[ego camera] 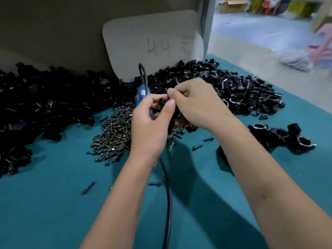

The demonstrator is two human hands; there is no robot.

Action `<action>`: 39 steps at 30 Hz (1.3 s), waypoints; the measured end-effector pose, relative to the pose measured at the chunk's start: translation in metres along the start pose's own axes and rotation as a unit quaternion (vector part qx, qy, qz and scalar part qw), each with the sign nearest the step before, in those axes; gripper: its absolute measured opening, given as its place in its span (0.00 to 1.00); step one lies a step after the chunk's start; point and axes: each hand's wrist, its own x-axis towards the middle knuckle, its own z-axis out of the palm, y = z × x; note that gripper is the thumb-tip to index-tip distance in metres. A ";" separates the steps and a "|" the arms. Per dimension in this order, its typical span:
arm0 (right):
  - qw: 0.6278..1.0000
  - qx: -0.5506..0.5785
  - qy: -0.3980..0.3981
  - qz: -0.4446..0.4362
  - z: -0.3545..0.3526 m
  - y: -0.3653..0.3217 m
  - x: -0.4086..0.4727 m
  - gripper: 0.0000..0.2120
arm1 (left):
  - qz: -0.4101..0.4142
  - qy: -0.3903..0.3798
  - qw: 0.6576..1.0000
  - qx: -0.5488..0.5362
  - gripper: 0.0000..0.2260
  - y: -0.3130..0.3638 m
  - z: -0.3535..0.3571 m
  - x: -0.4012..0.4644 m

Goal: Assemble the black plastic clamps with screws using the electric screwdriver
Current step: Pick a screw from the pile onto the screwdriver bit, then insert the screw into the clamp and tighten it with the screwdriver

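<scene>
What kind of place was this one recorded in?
Likely a small factory assembly bench: heaps of loose black plastic clamp parts, a pile of dark metal screws on teal table covering, stacked cartons behind.

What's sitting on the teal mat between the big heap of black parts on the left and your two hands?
In the head view, a pile of dark metal screws lies there, right beside the left hand.

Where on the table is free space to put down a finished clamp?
Bare green mat lies near left, between the cable and the left clamp pile. The far side is crowded: screw pile, right clamp pile, finished clamps.
</scene>
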 end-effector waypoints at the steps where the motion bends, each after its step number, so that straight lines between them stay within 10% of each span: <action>1: 1.000 -0.010 0.022 0.013 -0.011 0.011 -0.003 0.22 | -0.017 -0.030 0.999 -0.007 0.08 0.002 0.017 -0.004; 8: 0.980 -0.127 -0.017 0.151 -0.064 0.084 -0.028 0.25 | -0.075 -0.155 0.964 0.203 0.04 -0.013 0.122 -0.048; 19: 0.950 -0.225 0.107 0.188 -0.102 0.118 -0.027 0.02 | -0.241 -0.067 0.968 0.029 0.19 0.011 0.199 -0.064; 23: 0.970 -0.128 0.164 0.125 -0.089 0.108 -0.017 0.05 | -0.167 0.017 0.982 0.084 0.16 0.002 0.167 -0.040; 33: 0.972 -0.185 -0.138 0.050 -0.008 0.072 0.011 0.13 | -0.154 0.146 0.974 0.083 0.18 -0.019 0.097 -0.018; 39: 0.977 -0.194 -0.038 0.078 0.004 0.076 0.014 0.04 | -0.079 0.124 0.981 0.127 0.13 -0.009 0.077 -0.011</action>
